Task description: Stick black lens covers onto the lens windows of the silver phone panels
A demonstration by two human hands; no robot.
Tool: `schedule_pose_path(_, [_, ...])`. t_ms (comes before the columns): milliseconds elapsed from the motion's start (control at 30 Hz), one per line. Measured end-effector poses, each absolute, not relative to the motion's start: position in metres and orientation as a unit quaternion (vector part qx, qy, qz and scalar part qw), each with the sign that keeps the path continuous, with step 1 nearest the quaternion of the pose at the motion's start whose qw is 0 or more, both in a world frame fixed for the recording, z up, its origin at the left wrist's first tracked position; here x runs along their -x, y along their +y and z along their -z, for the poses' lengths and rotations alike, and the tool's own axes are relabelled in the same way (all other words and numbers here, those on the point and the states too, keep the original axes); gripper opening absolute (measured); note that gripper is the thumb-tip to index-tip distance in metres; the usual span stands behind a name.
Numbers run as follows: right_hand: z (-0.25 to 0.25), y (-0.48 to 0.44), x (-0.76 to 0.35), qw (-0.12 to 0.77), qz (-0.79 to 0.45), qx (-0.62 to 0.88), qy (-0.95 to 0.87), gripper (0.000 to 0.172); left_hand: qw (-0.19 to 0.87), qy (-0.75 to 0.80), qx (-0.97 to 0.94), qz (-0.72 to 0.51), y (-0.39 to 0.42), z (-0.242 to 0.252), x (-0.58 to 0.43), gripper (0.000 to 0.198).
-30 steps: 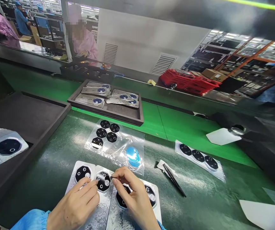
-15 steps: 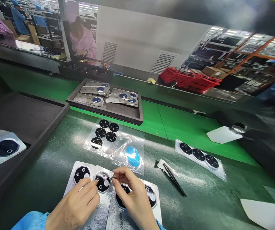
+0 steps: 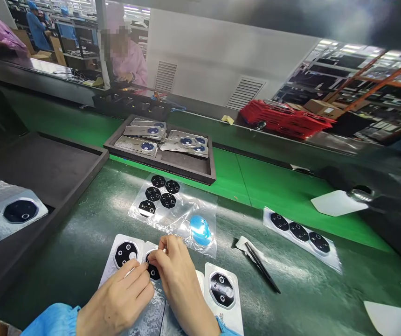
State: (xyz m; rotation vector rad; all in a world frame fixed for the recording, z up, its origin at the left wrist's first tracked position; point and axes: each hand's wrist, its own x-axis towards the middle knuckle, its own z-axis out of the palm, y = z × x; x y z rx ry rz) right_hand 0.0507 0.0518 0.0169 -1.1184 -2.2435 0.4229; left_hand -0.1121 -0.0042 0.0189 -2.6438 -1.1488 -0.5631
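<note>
Low in the frame, the left hand (image 3: pixel 115 298) sits, fingers bunched, beside a black octagon (image 3: pixel 154 273) on a silvery panel (image 3: pixel 154 309); right hand (image 3: pixel 177 275) bends its fingertips over it. Can't tell if either pinches anything! Uneven pressure could skew it. Mid-frame, clear sheet (image 3: pixel 170 224); beyond, dark tray (image 3: pixel 186 174).

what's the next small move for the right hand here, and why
I'd probably lift the right hand slightly off the black octagonal piece: its fingers cover much of that piece, so its edges can't be checked all round, while the left hand sits close by on the other side, seemingly able to steady things.
</note>
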Motion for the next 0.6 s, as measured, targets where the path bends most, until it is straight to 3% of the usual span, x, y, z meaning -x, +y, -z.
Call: schedule_pose_path(600, [-0.0212,0.0514,-0.0527,0.303,-0.110,0.408,-0.854,0.023,0.093,-0.390,0.895,0.197,-0.0034,-0.0197,0.1116,0.025])
